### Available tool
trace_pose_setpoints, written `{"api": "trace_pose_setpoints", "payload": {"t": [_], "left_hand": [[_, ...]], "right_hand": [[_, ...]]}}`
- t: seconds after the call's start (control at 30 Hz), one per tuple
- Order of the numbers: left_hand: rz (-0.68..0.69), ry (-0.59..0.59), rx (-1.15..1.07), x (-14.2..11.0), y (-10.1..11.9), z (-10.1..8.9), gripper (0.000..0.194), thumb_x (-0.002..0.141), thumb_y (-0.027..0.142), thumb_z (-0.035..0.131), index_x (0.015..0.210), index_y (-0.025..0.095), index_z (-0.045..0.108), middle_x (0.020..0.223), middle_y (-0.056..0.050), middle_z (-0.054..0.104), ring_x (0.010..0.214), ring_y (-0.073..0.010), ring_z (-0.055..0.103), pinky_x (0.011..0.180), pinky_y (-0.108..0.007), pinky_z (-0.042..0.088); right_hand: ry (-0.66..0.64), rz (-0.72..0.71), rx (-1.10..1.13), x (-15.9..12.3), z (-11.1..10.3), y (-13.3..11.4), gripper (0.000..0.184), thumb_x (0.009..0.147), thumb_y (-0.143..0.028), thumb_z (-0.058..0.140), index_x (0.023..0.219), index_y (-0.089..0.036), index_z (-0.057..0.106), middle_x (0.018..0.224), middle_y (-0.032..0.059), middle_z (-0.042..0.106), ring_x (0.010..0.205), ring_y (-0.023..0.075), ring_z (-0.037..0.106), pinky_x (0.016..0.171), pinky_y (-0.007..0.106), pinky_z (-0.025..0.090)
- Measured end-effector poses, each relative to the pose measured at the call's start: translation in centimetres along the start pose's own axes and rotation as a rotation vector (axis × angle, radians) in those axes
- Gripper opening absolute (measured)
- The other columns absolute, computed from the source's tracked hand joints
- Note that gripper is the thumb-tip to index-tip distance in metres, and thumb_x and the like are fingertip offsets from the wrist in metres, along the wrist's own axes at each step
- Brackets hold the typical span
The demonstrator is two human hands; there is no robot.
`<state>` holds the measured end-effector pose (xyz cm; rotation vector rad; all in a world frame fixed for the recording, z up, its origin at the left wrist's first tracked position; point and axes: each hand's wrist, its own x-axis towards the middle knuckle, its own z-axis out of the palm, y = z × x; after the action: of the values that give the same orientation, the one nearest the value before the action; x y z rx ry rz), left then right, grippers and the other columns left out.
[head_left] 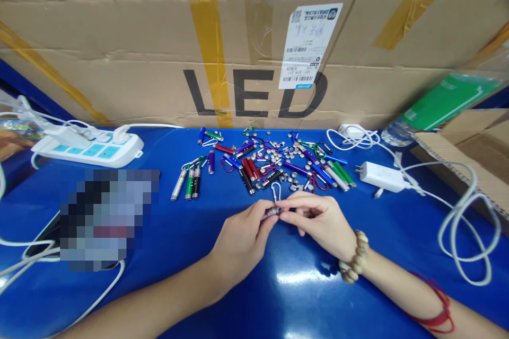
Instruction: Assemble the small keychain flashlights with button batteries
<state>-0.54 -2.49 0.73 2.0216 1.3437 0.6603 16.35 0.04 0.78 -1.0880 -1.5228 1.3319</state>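
My left hand (242, 238) and my right hand (318, 220) meet over the blue table (178, 254), both pinched on one small dark keychain flashlight (272, 213) held level between them. Its silver clip hangs just above, toward the pile. A wooden bead bracelet sits on my right wrist, with a red string further up the arm. Behind my hands lies a heap of several small flashlights (274, 161) in red, purple, blue, green and black, mixed with round button batteries (278, 154). Three flashlights (189, 183) lie side by side to the left of the heap.
A big cardboard box marked LED (254, 37) walls off the back. A white power strip (89, 149) sits at the left, a white charger (382, 176) with looping cable at the right, a blurred-out phone (103, 217) at the left front, a cardboard box (469, 153) at far right.
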Motion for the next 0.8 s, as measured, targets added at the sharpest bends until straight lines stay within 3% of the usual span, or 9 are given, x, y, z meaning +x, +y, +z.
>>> {"api": "trace_pose_setpoints", "payload": {"t": [0.4, 0.63, 0.8], "left_hand": [[0.179, -0.006, 0.115, 0.01, -0.34, 0.33, 0.021, 0.09, 0.016, 0.03, 0.092, 0.016, 0.051, 0.086, -0.005, 0.061, 0.078, -0.0174, 0.058, 0.071, -0.03, 0.046], [0.226, -0.035, 0.195, 0.15, -0.24, -0.02, 0.022, 0.088, 0.014, 0.03, 0.083, 0.017, 0.051, 0.075, -0.002, 0.059, 0.067, -0.0148, 0.056, 0.061, -0.025, 0.044], [0.26, -0.04, 0.221, 0.14, -0.12, -0.1, 0.024, 0.088, 0.014, 0.029, 0.077, 0.018, 0.051, 0.07, -0.001, 0.057, 0.06, -0.0136, 0.053, 0.057, -0.024, 0.041]], "right_hand": [[-0.052, -0.07, -0.003, -0.15, -0.26, 0.15, 0.006, 0.066, -0.024, 0.071, 0.068, -0.018, 0.073, 0.072, 0.0021, 0.061, 0.035, 0.0007, 0.044, 0.03, 0.013, 0.038], [-0.125, -0.161, -0.169, -0.12, -0.7, -0.01, 0.019, 0.073, -0.034, 0.064, 0.065, -0.019, 0.072, 0.071, 0.0032, 0.059, 0.045, 0.0051, 0.049, 0.034, 0.015, 0.042], [-0.138, -0.302, -0.263, -0.18, -0.83, 0.17, 0.017, 0.077, -0.028, 0.062, 0.066, -0.019, 0.072, 0.07, 0.003, 0.061, 0.057, 0.0098, 0.057, 0.052, 0.022, 0.048]]}}
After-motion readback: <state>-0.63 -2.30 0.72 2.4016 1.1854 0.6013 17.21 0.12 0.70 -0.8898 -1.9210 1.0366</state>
